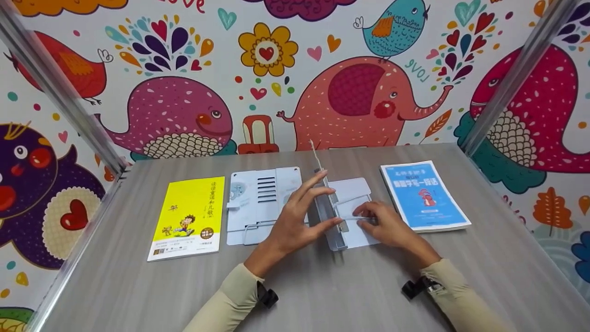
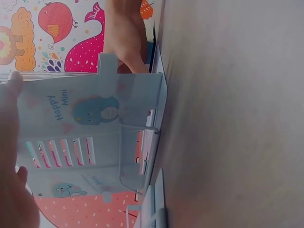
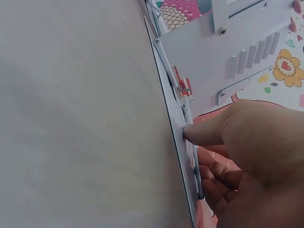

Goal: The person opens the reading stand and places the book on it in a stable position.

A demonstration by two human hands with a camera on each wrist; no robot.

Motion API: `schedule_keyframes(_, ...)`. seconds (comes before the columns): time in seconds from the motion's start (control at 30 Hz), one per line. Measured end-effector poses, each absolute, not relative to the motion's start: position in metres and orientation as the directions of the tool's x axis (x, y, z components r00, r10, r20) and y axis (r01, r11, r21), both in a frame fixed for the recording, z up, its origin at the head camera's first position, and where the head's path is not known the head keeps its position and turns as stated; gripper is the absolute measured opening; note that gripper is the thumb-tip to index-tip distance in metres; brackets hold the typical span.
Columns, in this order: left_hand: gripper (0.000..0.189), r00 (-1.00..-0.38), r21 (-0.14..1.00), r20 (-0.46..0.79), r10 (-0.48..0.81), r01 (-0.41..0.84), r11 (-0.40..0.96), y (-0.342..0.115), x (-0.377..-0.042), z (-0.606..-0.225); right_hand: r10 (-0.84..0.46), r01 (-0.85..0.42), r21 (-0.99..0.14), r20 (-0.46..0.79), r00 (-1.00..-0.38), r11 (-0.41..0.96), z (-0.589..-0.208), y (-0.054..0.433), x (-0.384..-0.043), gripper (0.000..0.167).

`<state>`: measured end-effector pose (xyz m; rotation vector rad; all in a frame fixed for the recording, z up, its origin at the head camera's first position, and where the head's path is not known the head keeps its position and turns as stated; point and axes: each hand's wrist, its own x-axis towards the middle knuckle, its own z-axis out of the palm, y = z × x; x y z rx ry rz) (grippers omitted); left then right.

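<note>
A white metal book stand is partly unfolded, its base plate (image 1: 355,184) on the table and its panel (image 1: 325,210) standing nearly upright. The panel carries "Happy Mini" lettering and blue cartoon animals (image 2: 97,110) in the left wrist view. My left hand (image 1: 292,216) holds the panel from the left, fingers at its upper part and thumb lower down. On the base, my right hand (image 1: 387,223) pinches a wire bracket (image 1: 355,199) between thumb and fingers. The right wrist view shows that thumb (image 3: 206,132) low over the plate.
A second book stand (image 1: 244,219) lies flat behind my left hand, with slots and a wire bracket. Left of it is a yellow book (image 1: 189,212); a blue book (image 1: 426,196) lies to the right. A cartoon-patterned wall (image 1: 262,106) borders the table's back.
</note>
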<state>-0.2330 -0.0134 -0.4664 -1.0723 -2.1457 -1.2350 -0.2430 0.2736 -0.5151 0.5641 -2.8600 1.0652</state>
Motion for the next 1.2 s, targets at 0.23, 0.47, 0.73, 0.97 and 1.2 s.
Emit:
schedule_keyframes(0.23, 0.066, -0.584, 0.521, 0.688, 0.431, 0.810, 0.267, -0.011, -0.233, -0.463, -0.243, -0.265, -0.713, 0.135, -0.960, 0.649, -0.514, 0.278, -0.241, 0.017)
schedule_keyframes(0.47, 0.072, -0.564, 0.514, 0.681, 0.467, 0.822, 0.243, -0.009, -0.236, -0.460, -0.241, -0.240, -0.776, 0.116, -0.963, 0.584, -0.510, 0.273, -0.238, 0.017)
schedule_keyframes(0.73, 0.069, -0.528, 0.476, 0.695, 0.488, 0.847, 0.238, 0.000, -0.237, -0.456, -0.268, -0.274, -0.770, 0.139, -0.953, 0.576, -0.511, 0.271, -0.236, 0.021)
schedule_keyframes(0.97, 0.068, -0.502, 0.443, 0.703, 0.504, 0.863, 0.242, 0.016, -0.236, -0.455, -0.293, -0.300, -0.759, 0.149, -0.944, 0.578, -0.513, 0.272, -0.235, 0.021)
schedule_keyframes(1.2, 0.064, -0.498, 0.432, 0.689, 0.527, 0.866, 0.253, 0.032, -0.234, -0.454, -0.315, -0.336, -0.753, 0.179, -0.932, 0.566, -0.514, 0.274, -0.234, 0.017)
